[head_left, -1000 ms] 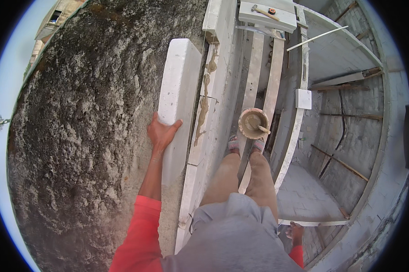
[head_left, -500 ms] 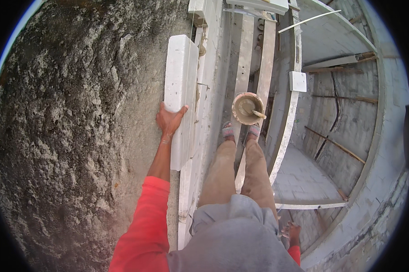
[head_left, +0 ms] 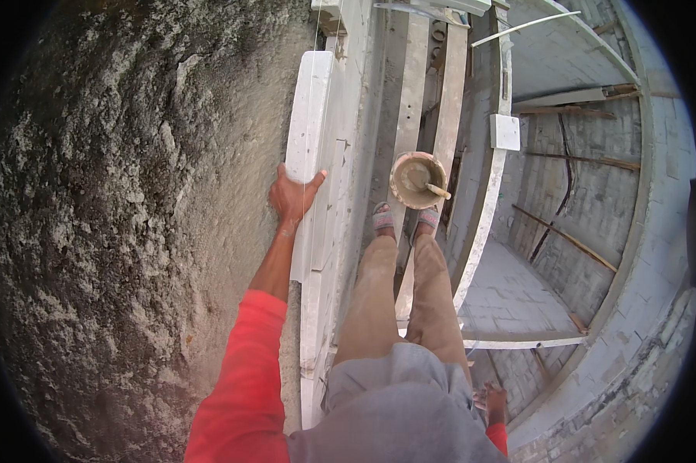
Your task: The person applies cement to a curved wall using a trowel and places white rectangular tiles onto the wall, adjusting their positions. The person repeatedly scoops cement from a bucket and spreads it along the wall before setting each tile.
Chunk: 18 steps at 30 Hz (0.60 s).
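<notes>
My left hand [head_left: 294,194] grips a long white building block [head_left: 308,116], thumb on its right side and fingers over its left. The block lies along the top of a white block wall [head_left: 312,339]. A thin string line [head_left: 314,38] runs along the wall and over the block. At the lower right, my right hand [head_left: 493,401] hangs beside my body, fingers loosely curled and apart, with nothing visible in them. Its palm is partly hidden.
Beyond my feet, a round bucket [head_left: 395,181] of grey mortar, with a wooden-handled tool [head_left: 438,190] in it, stands on scaffold planks [head_left: 446,116]. A rough, stained surface [head_left: 116,231] lies left of the wall. Right of the planks, block-walled rooms [head_left: 510,297] drop away below.
The block, with my left hand on it, has tipped and shifted slightly right onto the wall; less of its right side shows. My right hand still hangs low.
</notes>
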{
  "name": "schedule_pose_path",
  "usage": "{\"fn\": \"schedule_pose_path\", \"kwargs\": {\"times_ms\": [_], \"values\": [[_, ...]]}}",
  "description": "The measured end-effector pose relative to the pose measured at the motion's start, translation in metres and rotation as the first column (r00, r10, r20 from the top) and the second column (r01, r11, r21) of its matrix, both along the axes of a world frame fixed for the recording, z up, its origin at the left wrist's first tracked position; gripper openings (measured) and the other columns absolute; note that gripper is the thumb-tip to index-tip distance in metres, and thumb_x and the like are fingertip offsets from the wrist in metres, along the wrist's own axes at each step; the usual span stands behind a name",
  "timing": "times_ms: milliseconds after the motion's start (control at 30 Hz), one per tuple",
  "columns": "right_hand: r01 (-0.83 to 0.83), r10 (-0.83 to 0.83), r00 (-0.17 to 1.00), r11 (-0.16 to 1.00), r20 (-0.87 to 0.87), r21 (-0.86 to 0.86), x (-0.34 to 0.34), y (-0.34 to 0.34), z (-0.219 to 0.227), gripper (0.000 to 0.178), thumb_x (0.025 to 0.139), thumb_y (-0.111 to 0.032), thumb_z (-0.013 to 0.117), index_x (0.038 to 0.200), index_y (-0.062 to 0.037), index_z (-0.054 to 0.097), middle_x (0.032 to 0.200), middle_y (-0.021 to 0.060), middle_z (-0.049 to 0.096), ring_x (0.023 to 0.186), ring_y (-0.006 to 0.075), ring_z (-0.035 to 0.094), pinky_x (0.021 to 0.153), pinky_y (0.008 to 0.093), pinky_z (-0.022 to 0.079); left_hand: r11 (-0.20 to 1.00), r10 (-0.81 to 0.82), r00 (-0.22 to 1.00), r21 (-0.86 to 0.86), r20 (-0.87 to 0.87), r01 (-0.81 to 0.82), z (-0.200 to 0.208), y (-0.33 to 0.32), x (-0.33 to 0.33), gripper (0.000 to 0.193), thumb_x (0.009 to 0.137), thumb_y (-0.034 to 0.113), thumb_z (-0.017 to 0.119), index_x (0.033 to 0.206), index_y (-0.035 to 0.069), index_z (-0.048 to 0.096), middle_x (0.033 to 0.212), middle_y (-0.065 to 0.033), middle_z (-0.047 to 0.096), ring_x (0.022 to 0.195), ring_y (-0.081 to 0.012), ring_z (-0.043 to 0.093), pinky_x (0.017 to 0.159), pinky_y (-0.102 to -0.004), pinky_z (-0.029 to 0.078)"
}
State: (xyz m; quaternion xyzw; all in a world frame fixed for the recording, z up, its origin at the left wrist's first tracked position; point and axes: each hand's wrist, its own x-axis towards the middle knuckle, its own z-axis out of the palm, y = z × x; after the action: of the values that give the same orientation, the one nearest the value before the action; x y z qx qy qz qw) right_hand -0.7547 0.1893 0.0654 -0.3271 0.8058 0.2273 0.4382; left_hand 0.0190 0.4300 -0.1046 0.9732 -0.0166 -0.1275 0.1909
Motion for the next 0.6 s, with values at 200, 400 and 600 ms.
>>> {"fn": "schedule_pose_path", "kwargs": {"times_ms": [200,400,600], "values": [[-0.009,0.008,0.998,1.000,-0.064,-0.017,0.004,0.000,0.011,0.032,0.102,-0.024,0.071,0.120,0.0027,0.071,0.086,0.0157,0.076,0.064,0.0276,0.076,0.056,0.0445,0.065,0.998,0.025,0.999,-0.062,-0.043,-0.028,-0.008,-0.028,0.027,0.107,0.068,0.069,0.096,0.129,-0.012,0.063,0.103,-0.0321,0.078,0.100,-0.0492,0.077,0.089,-0.0570,0.059],[-0.011,0.013,0.997,1.000,-0.081,0.020,0.021,-0.004,0.014,0.033,0.102,-0.023,0.071,0.122,0.0038,0.072,0.085,0.0148,0.075,0.064,0.0266,0.075,0.054,0.0433,0.064,0.999,0.045,0.998,-0.020,-0.032,-0.046,-0.009,-0.053,0.058,0.104,0.069,0.068,0.096,0.130,-0.011,0.064,0.108,-0.0320,0.079,0.103,-0.0499,0.077,0.093,-0.0567,0.059],[0.012,-0.010,0.997,1.000,-0.076,0.020,0.033,-0.013,0.017,0.033,0.101,-0.022,0.071,0.121,0.0038,0.073,0.084,0.0146,0.075,0.065,0.0264,0.075,0.054,0.0421,0.063,1.000,0.027,0.999,-0.001,-0.045,-0.027,-0.006,-0.077,0.090,0.106,0.069,0.068,0.096,0.132,-0.010,0.064,0.112,-0.0331,0.078,0.107,-0.0500,0.077,0.095,-0.0571,0.059]]}}
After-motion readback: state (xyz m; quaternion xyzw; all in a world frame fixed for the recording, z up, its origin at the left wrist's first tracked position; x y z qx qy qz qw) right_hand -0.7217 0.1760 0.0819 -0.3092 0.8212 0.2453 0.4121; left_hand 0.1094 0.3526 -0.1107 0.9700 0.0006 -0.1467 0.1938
